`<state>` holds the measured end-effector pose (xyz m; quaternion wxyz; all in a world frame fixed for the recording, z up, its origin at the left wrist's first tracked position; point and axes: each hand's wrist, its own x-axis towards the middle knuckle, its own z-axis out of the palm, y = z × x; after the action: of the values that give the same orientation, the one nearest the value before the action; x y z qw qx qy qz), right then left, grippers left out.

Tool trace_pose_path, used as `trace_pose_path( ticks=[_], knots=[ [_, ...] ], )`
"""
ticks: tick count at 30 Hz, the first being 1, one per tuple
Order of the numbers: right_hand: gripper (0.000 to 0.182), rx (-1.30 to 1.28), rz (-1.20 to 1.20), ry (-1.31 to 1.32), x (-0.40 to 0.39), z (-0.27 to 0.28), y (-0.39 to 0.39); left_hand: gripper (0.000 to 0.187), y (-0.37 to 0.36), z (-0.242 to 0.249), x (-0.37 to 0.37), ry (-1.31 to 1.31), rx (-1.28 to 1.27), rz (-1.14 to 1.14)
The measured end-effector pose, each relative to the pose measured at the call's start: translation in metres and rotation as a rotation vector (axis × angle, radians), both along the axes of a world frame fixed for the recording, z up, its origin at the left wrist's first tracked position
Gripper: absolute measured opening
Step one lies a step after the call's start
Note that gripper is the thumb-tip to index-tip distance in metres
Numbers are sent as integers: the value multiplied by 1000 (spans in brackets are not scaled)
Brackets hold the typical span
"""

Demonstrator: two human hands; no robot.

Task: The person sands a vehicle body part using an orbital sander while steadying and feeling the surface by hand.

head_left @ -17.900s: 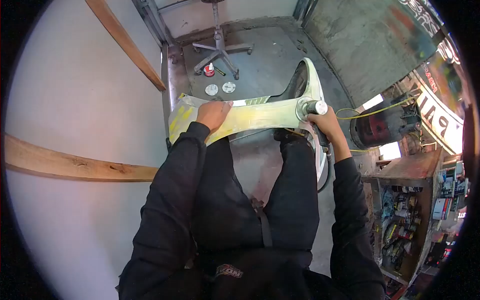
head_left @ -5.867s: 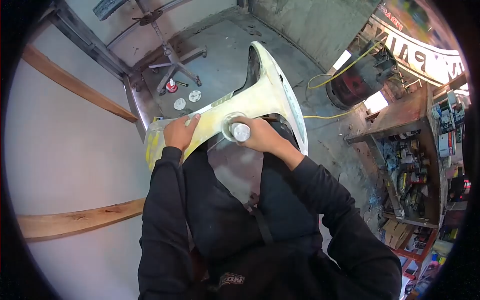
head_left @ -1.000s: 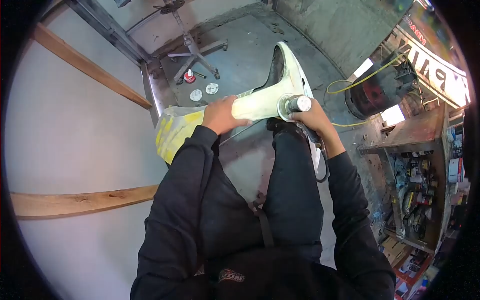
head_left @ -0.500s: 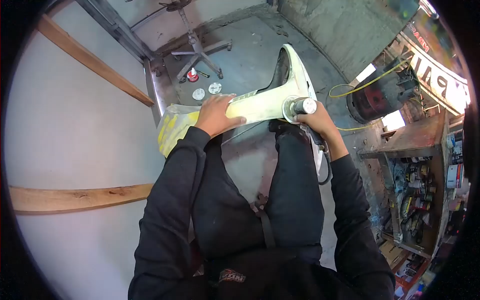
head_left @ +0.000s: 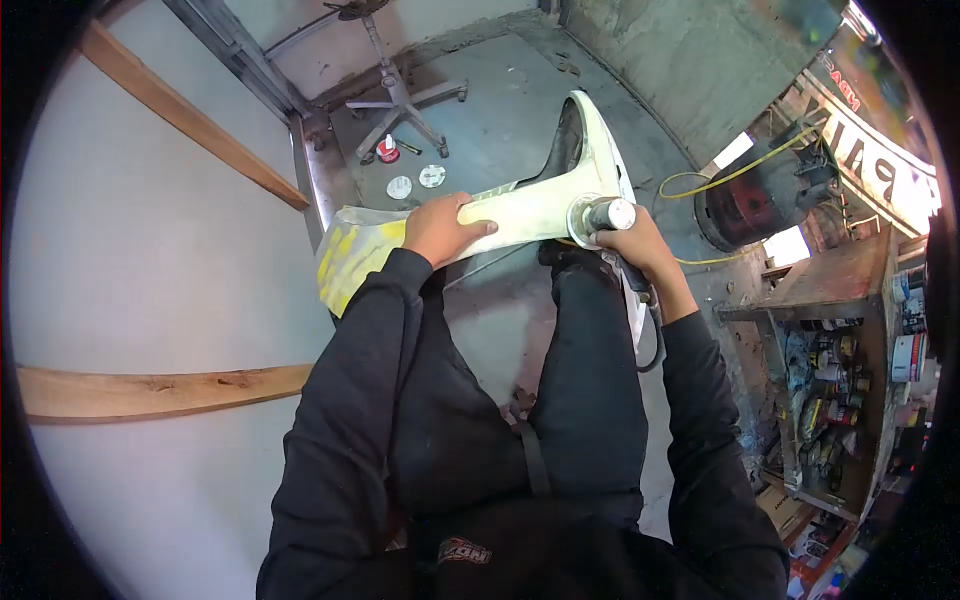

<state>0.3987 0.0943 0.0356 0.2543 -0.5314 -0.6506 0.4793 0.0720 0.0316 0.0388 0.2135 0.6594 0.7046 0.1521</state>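
Observation:
A cream body panel (head_left: 545, 205) with yellow and grey sanded patches lies across my knees, its curved arm rising toward the far side. My left hand (head_left: 445, 230) grips its middle section, thumb on the top face and fingers over the far edge. On the panel's right end, my right hand (head_left: 637, 240) is closed around a round sander (head_left: 608, 213) with a silver cylindrical top. The sander's disc edge stands against the panel's surface. Part of the tool's body is hidden beneath my right hand.
Two white discs (head_left: 399, 187) and a red-and-white can (head_left: 387, 150) are on the floor near a wheeled chair base (head_left: 400, 105). At right stand a dark tank (head_left: 750, 195) with a yellow hose (head_left: 725, 180) and a wooden shelf (head_left: 820, 280) full of cans. A white wall (head_left: 150, 280) rises at left.
My left hand has shifted slightly right along the panel, its fingers drawn closer together. The sander and my right hand have barely moved.

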Motion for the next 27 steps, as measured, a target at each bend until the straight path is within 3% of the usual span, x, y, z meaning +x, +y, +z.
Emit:
trace_pose_path(
  ticks=[11, 17, 20, 24, 25, 27],
  knots=[
    [46, -22, -7, 23, 1, 0, -2, 66, 0, 0, 4, 71, -24, -31],
    [47, -3, 0, 20, -1, 10, -7, 53, 7, -6, 5, -5, -79, 47],
    [47, 3, 5, 25, 0, 4, -4, 51, -3, -24, 17, 187, 278, -54],
    [47, 12, -6, 24, -1, 4, -4, 74, -22, -20, 48, 411, 392, -485],
    [46, 13, -15, 26, -1, 1, -4, 83, -21, -28, 46, 337, 369, -675],
    [46, -29, -10, 23, 0, 4, -4, 87, -20, -25, 41, 386, 412, -728]
  ],
)
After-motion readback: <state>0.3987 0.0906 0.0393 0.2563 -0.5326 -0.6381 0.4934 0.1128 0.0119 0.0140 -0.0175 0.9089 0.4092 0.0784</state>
